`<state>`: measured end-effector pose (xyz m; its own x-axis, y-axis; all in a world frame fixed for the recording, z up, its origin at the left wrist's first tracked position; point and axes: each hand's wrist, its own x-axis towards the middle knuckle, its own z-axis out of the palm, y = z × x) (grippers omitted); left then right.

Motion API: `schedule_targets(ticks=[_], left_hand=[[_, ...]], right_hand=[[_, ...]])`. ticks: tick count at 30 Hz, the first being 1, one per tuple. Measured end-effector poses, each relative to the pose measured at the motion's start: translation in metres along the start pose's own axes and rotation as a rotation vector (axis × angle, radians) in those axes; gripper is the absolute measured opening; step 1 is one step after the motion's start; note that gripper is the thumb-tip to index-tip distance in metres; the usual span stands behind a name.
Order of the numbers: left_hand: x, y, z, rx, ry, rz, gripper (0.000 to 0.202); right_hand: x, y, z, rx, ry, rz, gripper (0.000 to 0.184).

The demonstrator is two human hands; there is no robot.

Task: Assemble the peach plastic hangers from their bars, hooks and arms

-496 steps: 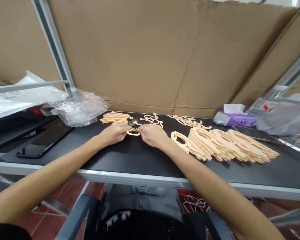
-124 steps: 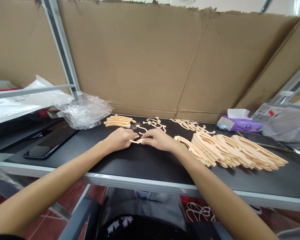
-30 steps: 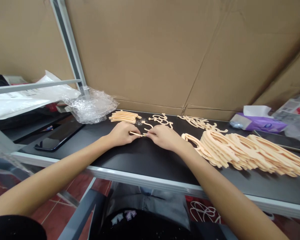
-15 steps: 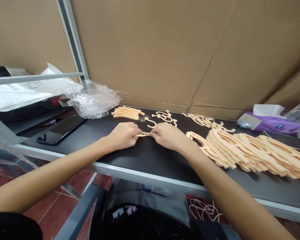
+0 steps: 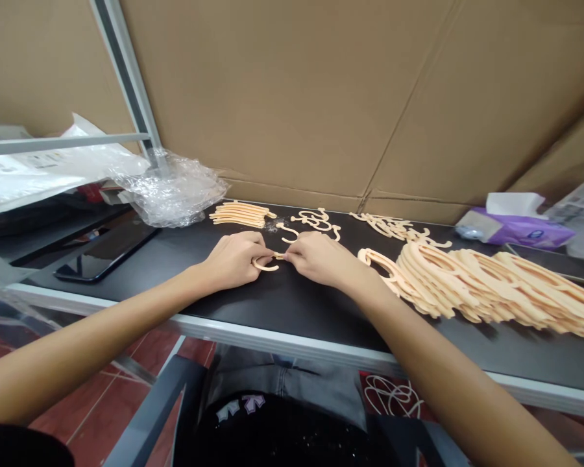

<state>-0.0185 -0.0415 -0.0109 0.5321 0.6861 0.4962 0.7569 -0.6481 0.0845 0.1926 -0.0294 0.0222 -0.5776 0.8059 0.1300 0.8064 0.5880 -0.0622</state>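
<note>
My left hand [image 5: 236,263] is closed on a curved hook [image 5: 268,267] over the black table [image 5: 272,311], and my right hand [image 5: 321,259] pinches a small pale part [image 5: 279,256] between the two; if it belongs to the hook, I cannot tell. This piece seems unfinished. Beside my right forearm lies a large pile of frames [image 5: 431,275], finished or waiting, unclear. Farther, a loose hook [image 5: 279,226] and a hook group [image 5: 320,224] look still to do. Behind lie bundled strips [image 5: 238,215] and a heap of curved pieces [image 5: 394,227], both untouched.
</note>
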Motion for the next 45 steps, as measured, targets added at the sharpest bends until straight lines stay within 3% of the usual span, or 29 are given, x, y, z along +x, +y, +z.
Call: schedule_targets(ticks=[11,24,45], left_hand=[[0.001,-0.002,0.003,-0.130,0.071,0.087,0.028],[0.006,-0.010,-0.001,-0.152,0.012,0.248,0.032],[0.005,-0.016,0.002,-0.179,0.003,0.220,0.028]], right_hand=[[-0.001,0.002,-0.004,0.073,-0.037,0.028,0.031],[0.000,0.006,0.002,0.021,0.005,-0.046,0.032],[0.004,-0.005,-0.005,-0.076,-0.049,-0.030,0.033]])
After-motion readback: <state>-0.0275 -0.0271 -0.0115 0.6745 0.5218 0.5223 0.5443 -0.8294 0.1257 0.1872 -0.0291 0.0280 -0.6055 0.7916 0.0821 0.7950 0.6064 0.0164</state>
